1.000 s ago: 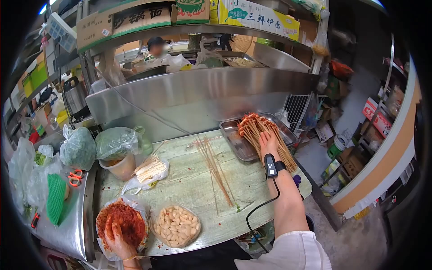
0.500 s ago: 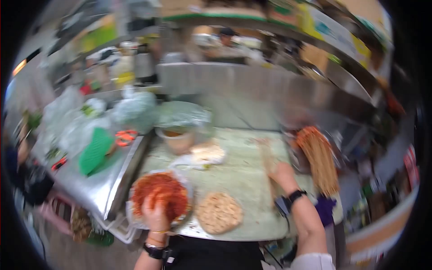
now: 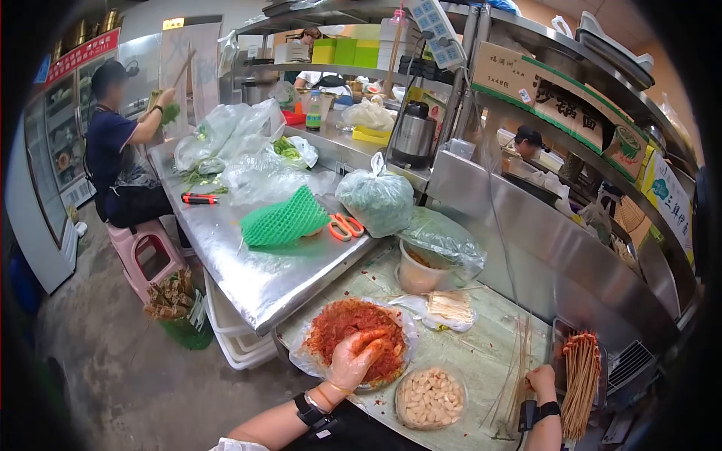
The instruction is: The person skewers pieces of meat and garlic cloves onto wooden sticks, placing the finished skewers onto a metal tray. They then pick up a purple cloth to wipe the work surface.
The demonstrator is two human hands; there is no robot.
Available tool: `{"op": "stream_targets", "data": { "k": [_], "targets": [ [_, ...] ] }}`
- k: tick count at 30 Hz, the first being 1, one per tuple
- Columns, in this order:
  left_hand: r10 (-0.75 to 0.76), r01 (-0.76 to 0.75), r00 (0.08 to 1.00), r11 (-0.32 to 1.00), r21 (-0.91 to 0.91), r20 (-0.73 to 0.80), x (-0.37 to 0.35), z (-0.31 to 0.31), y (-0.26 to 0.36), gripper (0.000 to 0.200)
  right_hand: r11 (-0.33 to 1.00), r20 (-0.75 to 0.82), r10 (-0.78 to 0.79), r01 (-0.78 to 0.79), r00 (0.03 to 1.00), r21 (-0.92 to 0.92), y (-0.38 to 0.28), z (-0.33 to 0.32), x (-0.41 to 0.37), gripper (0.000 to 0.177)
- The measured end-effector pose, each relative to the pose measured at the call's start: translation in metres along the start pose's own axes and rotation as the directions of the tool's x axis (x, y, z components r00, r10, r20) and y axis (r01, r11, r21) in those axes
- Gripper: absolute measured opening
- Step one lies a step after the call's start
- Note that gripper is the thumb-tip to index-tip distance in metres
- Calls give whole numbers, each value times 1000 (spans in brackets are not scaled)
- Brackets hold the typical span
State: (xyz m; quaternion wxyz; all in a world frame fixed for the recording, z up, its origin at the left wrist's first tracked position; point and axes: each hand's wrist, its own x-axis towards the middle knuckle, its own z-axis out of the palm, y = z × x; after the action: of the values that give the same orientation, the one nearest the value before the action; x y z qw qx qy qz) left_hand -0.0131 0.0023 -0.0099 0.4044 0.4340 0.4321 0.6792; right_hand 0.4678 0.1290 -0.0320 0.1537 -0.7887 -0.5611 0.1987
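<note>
My left hand (image 3: pixel 355 359) lies on the red chili mixture (image 3: pixel 335 323) in a plastic-lined bowl, its reddened fingers slightly apart. A round container of pale peeled cloves (image 3: pixel 430 398) stands just right of it. At the lower right, my right hand (image 3: pixel 540 379) has its fingers curled together beside loose thin wooden skewers (image 3: pixel 519 364); what it pinches is too small to make out. Right of that hand, a bundle of skewers (image 3: pixel 580 391) with red-coated tops rests on a tray.
White sticks (image 3: pixel 450 307) lie on a bag near a covered tub (image 3: pixel 421 272). The steel table (image 3: pixel 259 282) holds green netting (image 3: pixel 284 219), orange scissors (image 3: pixel 346 227), a red cutter (image 3: pixel 199 198) and plastic bags. A person (image 3: pixel 116 143) sits at the far left. Shelving stands behind.
The view has swung left and sharpened, bringing in the seated person. My left hand remains at the red mixture; my right hand is still beside the loose skewers, now lower in view.
</note>
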Motion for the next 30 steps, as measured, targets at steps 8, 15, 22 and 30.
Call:
{"op": "stream_targets", "data": {
  "k": [8, 15, 22, 30],
  "targets": [
    [-6, 6, 1000, 999, -39, 2, 1, 1, -6, 23, 992, 26, 55, -58, 998, 112, -32, -23, -37, 29],
    [13, -12, 1000, 1000, 19, -26, 1, 0, -14, 22, 979, -90, -54, 35, 994, -199, -24, 10, -2, 27],
    [17, -16, 999, 999, 28, -30, 1, -1, -16, 21, 971, 270, 104, -156, 957, 180, -14, 27, 24, 23],
    [45, -46, 999, 997, 58, 13, 0, 0, -8, 23, 999, 115, -48, 50, 992, -16, -33, 25, 2, 17]
  ]
}}
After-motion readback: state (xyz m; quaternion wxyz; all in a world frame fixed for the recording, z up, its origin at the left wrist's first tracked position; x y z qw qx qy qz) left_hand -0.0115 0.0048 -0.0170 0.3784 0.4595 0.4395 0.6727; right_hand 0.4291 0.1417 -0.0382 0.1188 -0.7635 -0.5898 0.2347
